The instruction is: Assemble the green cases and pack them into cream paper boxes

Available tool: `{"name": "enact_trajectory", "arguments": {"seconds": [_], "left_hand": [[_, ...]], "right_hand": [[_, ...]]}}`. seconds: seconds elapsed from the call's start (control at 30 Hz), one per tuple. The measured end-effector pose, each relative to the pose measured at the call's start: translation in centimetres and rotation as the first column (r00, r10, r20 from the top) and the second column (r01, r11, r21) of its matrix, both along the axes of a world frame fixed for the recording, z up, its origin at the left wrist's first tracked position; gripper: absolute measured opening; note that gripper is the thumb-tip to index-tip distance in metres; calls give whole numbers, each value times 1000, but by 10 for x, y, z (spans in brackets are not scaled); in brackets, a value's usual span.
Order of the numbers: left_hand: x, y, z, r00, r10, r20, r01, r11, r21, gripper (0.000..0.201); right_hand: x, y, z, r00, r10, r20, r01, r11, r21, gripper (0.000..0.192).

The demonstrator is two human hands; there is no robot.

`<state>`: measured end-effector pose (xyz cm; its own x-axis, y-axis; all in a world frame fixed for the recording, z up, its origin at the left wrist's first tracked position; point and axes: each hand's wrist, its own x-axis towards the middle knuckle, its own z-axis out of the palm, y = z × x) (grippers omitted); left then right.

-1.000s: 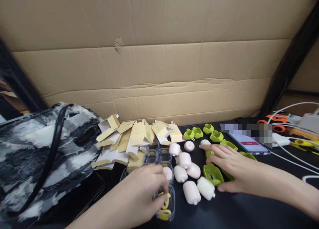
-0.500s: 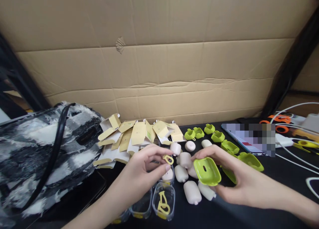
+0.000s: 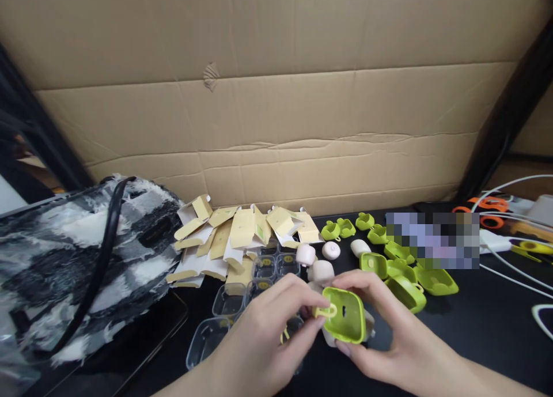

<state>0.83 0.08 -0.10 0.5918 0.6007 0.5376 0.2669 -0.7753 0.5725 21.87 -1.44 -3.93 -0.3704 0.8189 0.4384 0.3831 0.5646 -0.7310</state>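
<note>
- Nearest us, at six o'clock of the view, our right hand (image 3: 389, 339) gripped a green case shell (image 3: 344, 314) by its edges, thumb on its far rim and fingers curled beneath, with its open hollow tilted toward us.
- At nine o'clock of that shell, our left hand (image 3: 263, 333) pinched a small yellow ring (image 3: 325, 312) between thumb and forefinger, touching the shell's left rim.
- We judged the shell light, soft and a little rubbery, so it would flex if squeezed; its rim seemed the safest hold. It was lime green, rounded-square, with a small slot in its floor.
- The ring looked tiny and easy to drop, best kept in a fingertip pinch.
- Under our left hand lay clear plastic tubs (image 3: 227, 301).
- Farther off, at twelve o'clock, pale pink cases (image 3: 322, 270) sat on the black table (image 3: 488, 322).
- More green shells (image 3: 410, 284) lay at two o'clock, folded card boxes (image 3: 242, 235) at eleven.
- A furry black-and-white bag (image 3: 73, 270) rested at nine o'clock, before a cardboard wall (image 3: 276, 97).
</note>
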Motion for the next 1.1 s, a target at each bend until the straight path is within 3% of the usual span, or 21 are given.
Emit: {"name": "enact_trajectory", "arguments": {"seconds": [0.17, 0.43, 0.97, 1.1], "left_hand": [[3, -1, -2, 997, 33, -74, -38, 998, -56, 17], [9, -1, -6, 984, 92, -152, -106, 991, -86, 18], [8, -2, -5, 989, 22, -146, -24, 1000, -14, 15], [9, -3, -4, 990, 14, -140, -27, 996, -88, 15]], "right_hand": [[-5, -2, 0, 996, 75, 40, -77, 996, 54, 58], [-10, -5, 2, 998, 54, 25, -58, 980, 192, 58], [-9, -7, 2, 996, 88, 34, -91, 987, 129, 54], [-9, -6, 5, 994, 95, 46, -100, 987, 123, 55]]}}
